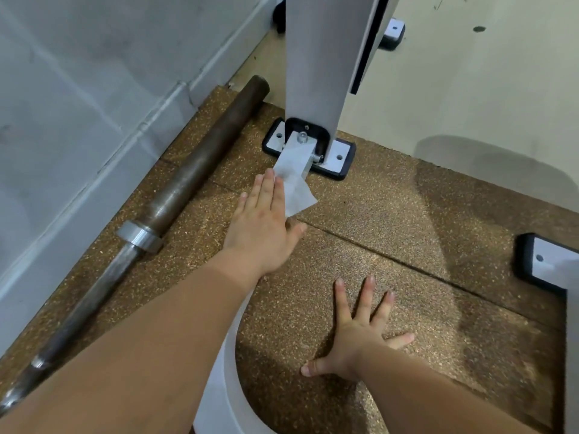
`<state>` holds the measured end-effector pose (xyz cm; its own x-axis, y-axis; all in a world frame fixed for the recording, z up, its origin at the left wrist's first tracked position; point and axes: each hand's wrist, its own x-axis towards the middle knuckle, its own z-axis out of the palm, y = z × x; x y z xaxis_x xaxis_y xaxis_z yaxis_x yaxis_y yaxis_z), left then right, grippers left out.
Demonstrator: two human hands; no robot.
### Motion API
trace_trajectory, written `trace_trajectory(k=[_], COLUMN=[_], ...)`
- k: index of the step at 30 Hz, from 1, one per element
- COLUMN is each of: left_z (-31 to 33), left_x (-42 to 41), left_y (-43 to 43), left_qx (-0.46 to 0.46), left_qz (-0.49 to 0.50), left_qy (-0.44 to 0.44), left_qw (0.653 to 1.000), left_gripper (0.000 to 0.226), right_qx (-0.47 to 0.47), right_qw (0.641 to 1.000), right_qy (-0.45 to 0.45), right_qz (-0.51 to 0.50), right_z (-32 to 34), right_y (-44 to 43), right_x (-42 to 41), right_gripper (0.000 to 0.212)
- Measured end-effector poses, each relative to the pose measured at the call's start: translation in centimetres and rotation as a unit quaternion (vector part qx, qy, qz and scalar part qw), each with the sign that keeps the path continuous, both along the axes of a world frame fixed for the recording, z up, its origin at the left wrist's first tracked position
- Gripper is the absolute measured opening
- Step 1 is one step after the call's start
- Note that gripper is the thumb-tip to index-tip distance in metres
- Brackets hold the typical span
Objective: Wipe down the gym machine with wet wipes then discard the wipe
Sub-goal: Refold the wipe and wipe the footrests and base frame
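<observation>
Left forearm [125,355] is closest to the lens, reaching out low to the left hand [263,223]. Fingers are straight and together, not curled. The flat hand presses the white wet wipe [296,189] against the short grey metal stub [293,140] at the foot of the grey upright post [313,57] of the gym machine. Wipe is draped over the stub's near end, tail hanging toward the thumb. Can't tell if the thumb pins it. Flat hand likely gives max contact area for a swipe along the stub.

Right hand [354,339] holds nothing: palm down, fingers splayed wide on the brown speckled rubber floor mat [407,198]. Reads as a brace, since the person is leaning low and forward to reach the base.

White curved frame tube [219,386] passes under the left arm. Post sits on a white bolted foot plate with black rubber rim [340,158]. Second similar plate [542,261] is at the right edge. Dark steel barbell [150,214] lies along the grey wall [78,89], near the left hand, not touching.

Judgement: mid-wipe, on the low parts of the frame. Discard not yet done; no bin in view.
</observation>
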<state>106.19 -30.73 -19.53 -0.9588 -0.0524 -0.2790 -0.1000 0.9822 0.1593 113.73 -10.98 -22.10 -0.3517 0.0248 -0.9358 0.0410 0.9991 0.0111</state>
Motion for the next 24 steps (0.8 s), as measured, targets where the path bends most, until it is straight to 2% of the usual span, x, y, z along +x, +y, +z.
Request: trace_trajectory(k=[5,8,10,12,15,18,20,22,24], left_z=[-0.1,0.2,0.6,0.9,1.3,1.2,0.5,-0.2,-0.4], left_x=[-2.4,-3.9,-4.7,-5.8,-7.5,-7.9,-6.9,-5.8,-5.5], left_y=[-0.5,-0.9,-0.7,-0.2,0.7,1.5,1.6,1.1,1.0], left_qx=[0.033,0.108,0.136,0.097,-0.042,-0.130,-0.189,-0.217,-0.199], left_qz=[0.024,0.051,0.030,-0.019,-0.082,-0.111,-0.177,-0.207,-0.158], left_qy=[-0.005,0.012,0.029,0.022,-0.004,-0.013,-0.008,0.009,0.029], left_qw=[0.999,0.993,0.990,0.995,0.996,0.985,0.966,0.954,0.967], left_gripper=[0.084,0.080,0.077,0.079,0.092,0.100,0.097,0.094,0.095], right_qx=[-0.003,-0.005,-0.006,-0.009,-0.009,-0.010,-0.012,-0.014,-0.018], right_qw=[1.000,1.000,1.000,1.000,1.000,1.000,1.000,1.000,1.000], right_qy=[0.001,-0.002,-0.006,-0.007,-0.005,-0.008,-0.009,-0.009,-0.009], right_qz=[-0.003,-0.009,-0.011,-0.009,-0.009,-0.008,-0.010,-0.011,-0.012], right_z=[0.1,0.0,0.0,-0.1,-0.1,0.0,0.1,0.0,-0.1], right_y=[0.0,0.1,0.0,0.1,0.2,0.2,0.2,0.3,0.4], right_x=[-0.1,0.0,-0.1,-0.1,-0.1,0.0,0.0,0.0,0.0], right_gripper=[0.164,0.165,0.166,0.165,0.164,0.164,0.164,0.165,0.164])
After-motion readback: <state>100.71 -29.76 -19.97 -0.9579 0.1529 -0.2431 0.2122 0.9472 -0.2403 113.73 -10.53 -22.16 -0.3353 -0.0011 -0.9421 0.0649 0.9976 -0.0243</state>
